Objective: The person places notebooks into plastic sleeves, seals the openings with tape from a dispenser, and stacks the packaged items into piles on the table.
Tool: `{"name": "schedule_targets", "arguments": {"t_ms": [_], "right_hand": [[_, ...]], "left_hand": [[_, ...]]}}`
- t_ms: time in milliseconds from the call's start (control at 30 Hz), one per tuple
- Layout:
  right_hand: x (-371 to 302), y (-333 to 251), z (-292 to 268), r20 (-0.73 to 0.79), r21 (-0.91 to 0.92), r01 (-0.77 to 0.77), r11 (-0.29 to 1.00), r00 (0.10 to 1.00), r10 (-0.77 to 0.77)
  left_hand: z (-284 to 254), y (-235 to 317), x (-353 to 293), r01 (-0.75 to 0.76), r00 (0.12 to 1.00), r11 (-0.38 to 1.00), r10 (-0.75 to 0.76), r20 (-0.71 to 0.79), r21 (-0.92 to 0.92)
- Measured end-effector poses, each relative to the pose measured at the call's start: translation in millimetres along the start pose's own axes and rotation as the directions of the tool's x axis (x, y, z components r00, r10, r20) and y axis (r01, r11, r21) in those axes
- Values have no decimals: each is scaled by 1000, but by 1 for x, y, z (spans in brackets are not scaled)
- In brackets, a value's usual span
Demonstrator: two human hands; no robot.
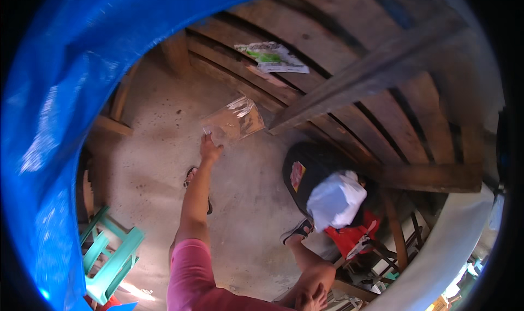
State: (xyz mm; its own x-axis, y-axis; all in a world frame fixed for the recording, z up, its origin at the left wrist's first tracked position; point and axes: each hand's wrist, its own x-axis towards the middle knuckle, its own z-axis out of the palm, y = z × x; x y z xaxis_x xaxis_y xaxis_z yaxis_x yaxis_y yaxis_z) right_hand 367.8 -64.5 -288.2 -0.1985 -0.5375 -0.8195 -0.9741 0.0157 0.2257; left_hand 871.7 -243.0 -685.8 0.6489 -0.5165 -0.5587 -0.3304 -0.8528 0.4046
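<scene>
My left arm, in a pink sleeve, reaches out over the concrete floor. My left hand (209, 148) pinches the near corner of a clear plastic bag (237, 119), which spreads away toward the wooden slats. Light glints off the bag's far part. At the lower edge, my right hand (312, 297) rests by my bent right knee, fingers apart and nothing visible in them.
A slatted wooden structure (327, 87) fills the upper right, with a white and green packet (273, 57) on it. Below stand a black bag (300, 158), a white plastic bag (337, 199) and a red bag (349, 240). Blue tarp (60, 92) and green stool (112, 264) lie left.
</scene>
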Motion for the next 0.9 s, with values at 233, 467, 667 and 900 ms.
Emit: {"name": "schedule_targets", "arguments": {"t_ms": [233,467,667,900], "right_hand": [[18,-87,-9,-68,-61,-54,997,996,49],[15,-108,-35,-150,-188,-31,982,989,3],[-12,-83,-29,-117,-29,51,998,992,-54],[-171,-141,-175,-536,452,678,579,725,-431]], "left_hand": [[24,-10,110,-59,992,967,85,-95,248],[51,-86,48,-126,988,989,117,-106,-83],[10,-37,-175,36,924,903,133,359,-429],[-246,172,-438,-88,159,949,313,936,-302]]}}
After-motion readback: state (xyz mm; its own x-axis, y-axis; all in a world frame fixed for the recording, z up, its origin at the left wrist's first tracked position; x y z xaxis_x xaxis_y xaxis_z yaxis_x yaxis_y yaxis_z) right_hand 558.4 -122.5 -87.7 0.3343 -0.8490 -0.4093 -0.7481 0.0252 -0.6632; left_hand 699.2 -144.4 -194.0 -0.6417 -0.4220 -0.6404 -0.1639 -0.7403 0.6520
